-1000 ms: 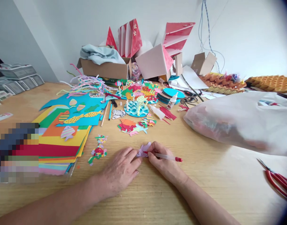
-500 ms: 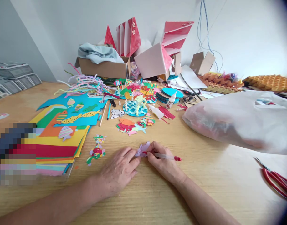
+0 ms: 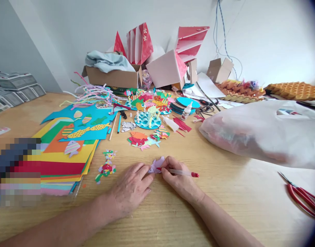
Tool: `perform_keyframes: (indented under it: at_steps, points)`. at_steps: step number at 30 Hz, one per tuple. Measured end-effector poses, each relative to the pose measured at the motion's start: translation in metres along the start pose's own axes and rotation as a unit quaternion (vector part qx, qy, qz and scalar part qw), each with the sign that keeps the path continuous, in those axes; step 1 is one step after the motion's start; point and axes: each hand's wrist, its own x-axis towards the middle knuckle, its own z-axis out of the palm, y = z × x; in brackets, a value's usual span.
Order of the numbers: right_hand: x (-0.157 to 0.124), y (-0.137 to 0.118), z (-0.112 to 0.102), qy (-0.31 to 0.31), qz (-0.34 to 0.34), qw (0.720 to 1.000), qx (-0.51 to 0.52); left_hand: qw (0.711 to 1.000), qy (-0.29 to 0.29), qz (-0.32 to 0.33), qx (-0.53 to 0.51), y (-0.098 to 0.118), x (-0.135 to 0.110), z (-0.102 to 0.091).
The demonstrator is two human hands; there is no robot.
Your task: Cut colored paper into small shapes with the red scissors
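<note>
A small purple paper fish [image 3: 156,164] lies flat on the wooden table, with dark marks drawn on its body. My left hand [image 3: 133,183] rests beside it, fingertips pressed on its left end and holding it against the tabletop. Pinched in my right hand [image 3: 180,180] is a felt-tip pen [image 3: 182,172] with a clear barrel and a red end. Its tip meets the fish near the middle. The right fingers cover part of the fish's right side.
Paper scraps [image 3: 107,168] and coloured sheets [image 3: 69,168] lie to the left. Ahead are fish cutouts [image 3: 139,140], a blue wavy disc [image 3: 139,124] and glue bottles [image 3: 187,111]. A white plastic bag [image 3: 250,133] and red-handled scissors [image 3: 300,195] are at right.
The pen tip stays on the fish with barely any shift. Both hands keep their places; the camera view has tilted slightly.
</note>
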Motion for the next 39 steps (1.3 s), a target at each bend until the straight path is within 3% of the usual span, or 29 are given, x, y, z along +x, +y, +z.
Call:
perform_keyframes:
  at_steps: [13, 24, 39]
  points:
    - [-0.0009, 0.0035, -0.0005, 0.000, 0.006, 0.999, -0.035, 1.000, -0.008, -0.004, -0.011, 0.0002, -0.0001, -0.0003]
    - [-0.0006, 0.0001, -0.0032, 0.005, 0.022, 1.000, 0.004, 1.000, -0.004, 0.004, -0.007, 0.0001, -0.0003, -0.0002]
    - [0.0003, 0.0004, -0.0010, -0.005, -0.002, 1.000, -0.022, 1.000, -0.018, 0.008, 0.000, -0.0002, -0.0013, -0.0036]
